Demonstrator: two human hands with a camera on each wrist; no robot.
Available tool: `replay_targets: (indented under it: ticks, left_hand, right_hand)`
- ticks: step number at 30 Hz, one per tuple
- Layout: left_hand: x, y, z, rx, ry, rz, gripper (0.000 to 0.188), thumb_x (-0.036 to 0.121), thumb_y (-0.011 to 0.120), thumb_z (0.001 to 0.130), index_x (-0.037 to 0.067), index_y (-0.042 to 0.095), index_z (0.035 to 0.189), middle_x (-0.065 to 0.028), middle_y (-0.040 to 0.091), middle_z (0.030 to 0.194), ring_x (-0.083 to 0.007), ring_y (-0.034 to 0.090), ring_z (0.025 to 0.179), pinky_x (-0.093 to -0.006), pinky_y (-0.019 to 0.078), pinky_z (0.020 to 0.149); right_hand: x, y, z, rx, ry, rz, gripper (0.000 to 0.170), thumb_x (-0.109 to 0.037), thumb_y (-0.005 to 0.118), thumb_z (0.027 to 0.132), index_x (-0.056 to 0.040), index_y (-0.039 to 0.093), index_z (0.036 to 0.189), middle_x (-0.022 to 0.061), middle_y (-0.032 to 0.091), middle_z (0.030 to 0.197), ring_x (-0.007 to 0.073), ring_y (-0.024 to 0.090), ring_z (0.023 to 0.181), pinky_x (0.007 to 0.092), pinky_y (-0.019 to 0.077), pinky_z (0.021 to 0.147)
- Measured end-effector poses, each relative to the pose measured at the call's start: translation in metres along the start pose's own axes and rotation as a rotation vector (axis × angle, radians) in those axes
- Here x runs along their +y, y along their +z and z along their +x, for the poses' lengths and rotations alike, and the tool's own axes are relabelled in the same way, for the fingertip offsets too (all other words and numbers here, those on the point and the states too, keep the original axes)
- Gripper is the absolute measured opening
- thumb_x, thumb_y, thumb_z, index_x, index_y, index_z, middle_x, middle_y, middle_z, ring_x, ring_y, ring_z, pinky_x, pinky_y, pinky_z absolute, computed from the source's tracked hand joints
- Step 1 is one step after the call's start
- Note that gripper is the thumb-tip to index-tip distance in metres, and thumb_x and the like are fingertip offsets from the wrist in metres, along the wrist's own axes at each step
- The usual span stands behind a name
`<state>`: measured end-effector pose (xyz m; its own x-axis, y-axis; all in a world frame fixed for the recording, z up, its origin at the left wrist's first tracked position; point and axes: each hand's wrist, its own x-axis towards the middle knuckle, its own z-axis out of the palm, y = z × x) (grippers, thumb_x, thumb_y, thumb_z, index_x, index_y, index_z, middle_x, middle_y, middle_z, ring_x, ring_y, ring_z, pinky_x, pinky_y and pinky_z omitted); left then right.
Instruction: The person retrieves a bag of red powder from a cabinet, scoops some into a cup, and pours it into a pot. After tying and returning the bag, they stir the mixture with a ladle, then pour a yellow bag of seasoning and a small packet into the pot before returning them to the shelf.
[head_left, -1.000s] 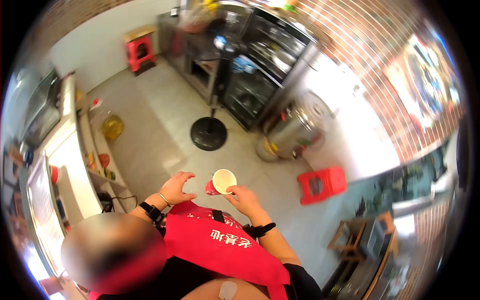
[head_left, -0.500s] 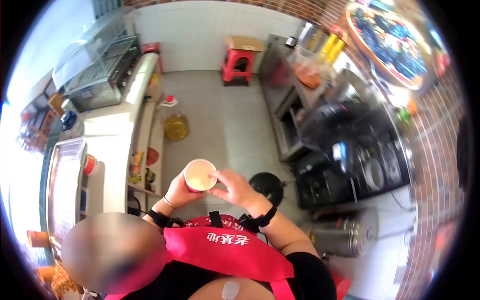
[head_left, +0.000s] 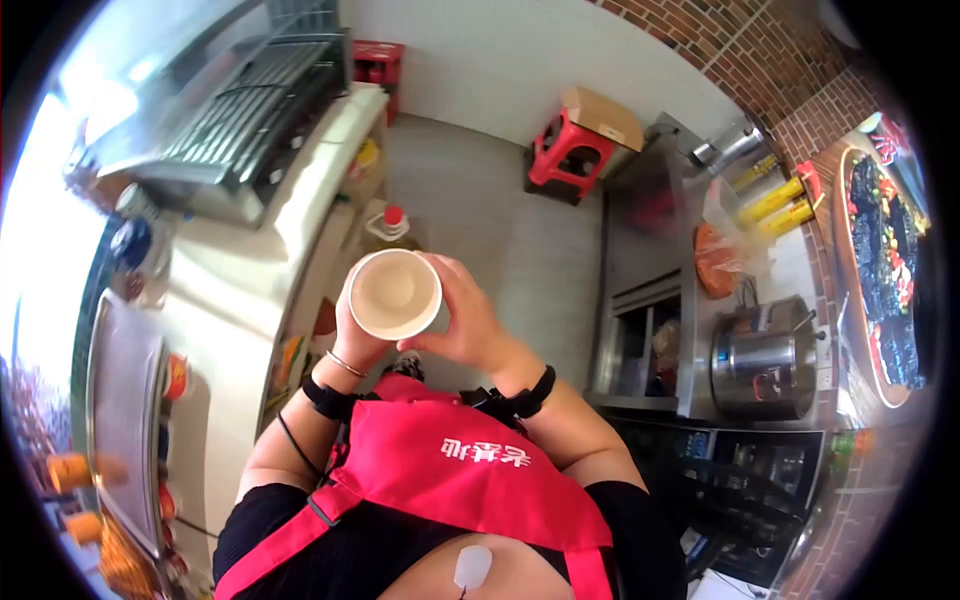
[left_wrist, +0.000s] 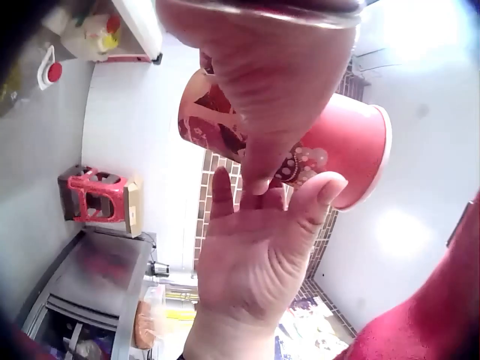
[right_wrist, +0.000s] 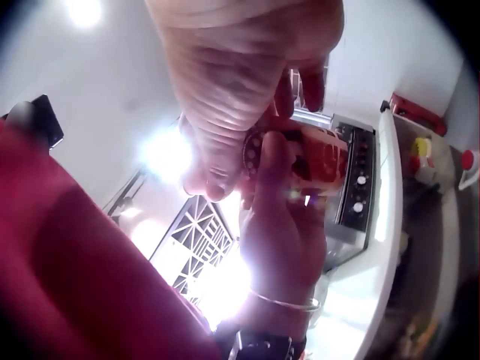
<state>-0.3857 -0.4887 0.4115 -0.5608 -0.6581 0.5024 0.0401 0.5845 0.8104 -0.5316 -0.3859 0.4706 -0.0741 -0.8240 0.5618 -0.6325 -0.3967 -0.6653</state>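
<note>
A red printed paper cup (head_left: 396, 294) with a white rim is held up in front of the apron (head_left: 470, 450), its mouth facing the head camera. Down inside it only the pale wall and round bottom show. My left hand (head_left: 357, 330), with a bracelet at the wrist, grips the cup from the left; its thumb lies along the printed side in the right wrist view. From the other side my right hand (head_left: 465, 318) holds the same cup, its thumb (left_wrist: 328, 191) close to the red wall in the left wrist view. The far fingers are partly hidden behind the cup.
A long counter (head_left: 235, 345) runs along the left, carrying a metal tray (head_left: 125, 400) and a grill (head_left: 260, 140). An oil bottle (head_left: 392, 225) stands on the floor beyond the cup. Ahead is a red stool (head_left: 570, 150); at right, a steel pot (head_left: 765, 360).
One second ago only the right hand held the cup, with the left hand apart. Now both hands hold it, raised nearer the camera. The person has turned toward the counter and back wall.
</note>
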Motion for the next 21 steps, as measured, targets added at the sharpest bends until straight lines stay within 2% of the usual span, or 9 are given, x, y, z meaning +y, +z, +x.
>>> replay_targets:
  ticks: [1, 6, 8, 10, 12, 14, 16, 18, 21]
  left_hand:
    - [-0.017, 0.018, 0.021, 0.014, -0.285, -0.435, 0.064, 0.009, 0.081, 0.067, 0.003, 0.049, 0.122, -0.0094, 0.058, 0.118, -0.0192, 0.057, 0.107, -0.0324, 0.0466, 0.092]
    - [-0.029, 0.106, 0.142, -0.218, -0.025, -0.411, 0.063, 0.008, 0.080, 0.068, 0.003, 0.049, 0.122, -0.0095, 0.057, 0.118, -0.0195, 0.057, 0.106, -0.0313, 0.0464, 0.092]
    - [-0.049, 0.154, 0.175, -0.304, -0.310, -0.544, 0.063, 0.009, 0.080, 0.068, 0.003, 0.049, 0.121, -0.0092, 0.058, 0.118, -0.0191, 0.057, 0.106, -0.0308, 0.0465, 0.091]
    - [-0.072, 0.203, 0.201, -0.458, -0.146, -0.432, 0.062, 0.010, 0.080, 0.068, 0.004, 0.049, 0.121, -0.0091, 0.058, 0.117, -0.0193, 0.057, 0.105, -0.0309, 0.0469, 0.091]
    - [-0.095, 0.256, 0.218, -0.492, -0.326, -0.563, 0.061, 0.011, 0.080, 0.068, 0.004, 0.050, 0.121, -0.0090, 0.059, 0.115, -0.0192, 0.058, 0.105, -0.0309, 0.0475, 0.089]
    - [-0.102, 0.309, 0.243, -0.599, -0.194, -0.461, 0.061, 0.013, 0.080, 0.068, 0.005, 0.050, 0.121, -0.0092, 0.059, 0.116, -0.0198, 0.058, 0.104, -0.0315, 0.0480, 0.089]
    - [-0.089, 0.360, 0.287, -0.709, 0.184, -0.036, 0.064, 0.015, 0.081, 0.066, 0.005, 0.050, 0.121, -0.0103, 0.058, 0.116, -0.0232, 0.059, 0.103, -0.0336, 0.0481, 0.089]
    - [-0.068, 0.415, 0.319, -0.756, 0.131, -0.173, 0.074, 0.021, 0.086, 0.060, 0.004, 0.050, 0.123, -0.0118, 0.058, 0.117, -0.0268, 0.058, 0.104, -0.0358, 0.0476, 0.090]
    - [-0.043, 0.484, 0.366, -0.834, 0.291, -0.259, 0.098, 0.031, 0.091, 0.048, 0.004, 0.043, 0.130, -0.0125, 0.054, 0.118, -0.0267, 0.057, 0.106, -0.0365, 0.0469, 0.090]
  right_hand:
    - [0.015, -0.012, 0.011, 0.043, 0.026, 0.000, 0.091, -0.031, 0.085, 0.058, -0.0050, 0.041, 0.133, 0.0164, 0.049, 0.128, 0.0347, 0.047, 0.118, 0.0409, 0.0404, 0.098]
    - [0.085, -0.099, 0.048, 0.213, 0.111, -0.170, 0.083, -0.022, 0.084, 0.057, -0.0059, 0.044, 0.129, 0.0153, 0.050, 0.127, 0.0350, 0.047, 0.117, 0.0417, 0.0407, 0.098]
    - [0.122, -0.127, 0.042, 0.266, 0.188, -0.223, 0.082, -0.022, 0.084, 0.060, -0.0041, 0.044, 0.129, 0.0161, 0.049, 0.128, 0.0360, 0.048, 0.117, 0.0429, 0.0399, 0.098]
    - [0.159, -0.158, 0.035, 0.344, 0.257, -0.267, 0.084, -0.022, 0.085, 0.058, -0.0042, 0.044, 0.129, 0.0159, 0.049, 0.128, 0.0361, 0.048, 0.117, 0.0430, 0.0399, 0.098]
    - [0.193, -0.186, 0.028, 0.370, 0.345, -0.233, 0.085, -0.022, 0.085, 0.058, -0.0041, 0.043, 0.130, 0.0159, 0.050, 0.128, 0.0361, 0.048, 0.116, 0.0429, 0.0400, 0.099]
    - [0.228, -0.224, 0.012, 0.448, 0.366, -0.283, 0.084, -0.021, 0.084, 0.057, -0.0077, 0.043, 0.129, 0.0134, 0.050, 0.127, 0.0352, 0.048, 0.115, 0.0424, 0.0420, 0.095]
    - [0.267, -0.272, 0.000, 0.447, 0.422, -0.254, 0.084, -0.020, 0.084, 0.057, -0.0076, 0.043, 0.129, 0.0136, 0.050, 0.126, 0.0355, 0.048, 0.115, 0.0429, 0.0428, 0.094]
    - [0.292, -0.325, -0.010, 0.519, 0.422, -0.254, 0.084, -0.021, 0.085, 0.055, -0.0071, 0.044, 0.128, 0.0143, 0.052, 0.124, 0.0360, 0.049, 0.114, 0.0429, 0.0432, 0.093]
    - [0.318, -0.400, -0.027, 0.659, 0.489, -0.313, 0.083, -0.024, 0.086, 0.055, -0.0040, 0.047, 0.125, 0.0169, 0.053, 0.121, 0.0363, 0.051, 0.112, 0.0424, 0.0416, 0.096]
